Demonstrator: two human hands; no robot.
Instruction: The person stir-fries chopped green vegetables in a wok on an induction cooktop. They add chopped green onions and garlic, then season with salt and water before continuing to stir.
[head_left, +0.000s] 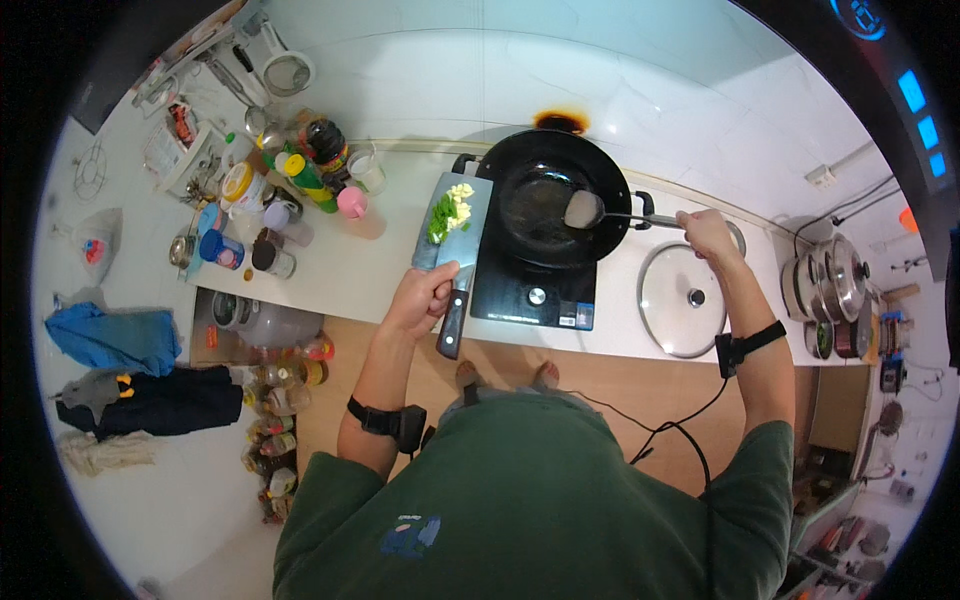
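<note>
My left hand (426, 298) grips a cleaver (474, 217) at the heel of its blade, thumb on top, with the dark riveted handle pointing toward me. Chopped green scallion (444, 217) and chopped pale garlic (460, 201) lie on the flat of the blade. The blade is at the left rim of a black wok (517, 161), which sits on a black induction cooktop (502, 296). In my right hand (706, 234) is the handle of a metal wok spatula (586, 210). Its head is inside the wok, right of the shiny bottom.
A glass lid (671, 319) lies on the white counter (397, 259) below my right forearm. Bottles and jars (315, 184), a pink cup (352, 203) and a glass (366, 171) stand to the left. A stacked steamer pot (825, 277) is at the right. A cable (697, 442) hangs beside my right arm.
</note>
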